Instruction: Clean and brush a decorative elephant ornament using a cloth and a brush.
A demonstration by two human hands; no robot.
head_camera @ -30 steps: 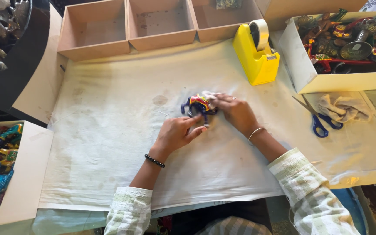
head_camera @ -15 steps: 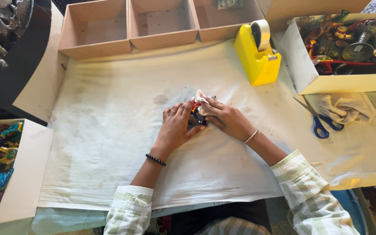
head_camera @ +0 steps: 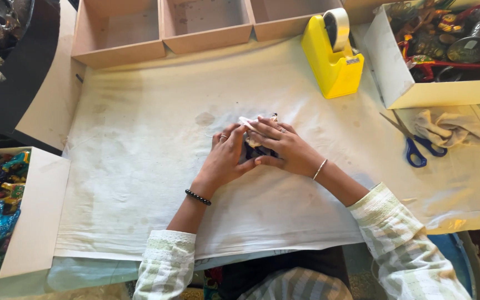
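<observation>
Two hands meet at mid-table over a small dark figurine partly covered in white wrapping, lying on the white cloth that covers the work surface. Left hand: fingers curled and pressed against the near-left side of the bundle, ring on one finger, black bead bracelet at the wrist. Right hand: laid flat over the top, fingers together and pressing the wrapping down, thin silver bangle at the wrist. Only a sliver of the figurine shows between the fingers; its shape cannot be told. Both sleeves pale green-and-white striped. Yellow tape dispenser stands upright on the cloth, up and to the right of the hands, well apart from them. Blue-handled scissors lie at the right, just beside a crumpled beige rag. White box at top right holds many painted figures, jumbled. Three shallow brown trays sit side by side along the far edge. Another box at lower left holds bright blue and green figures.
</observation>
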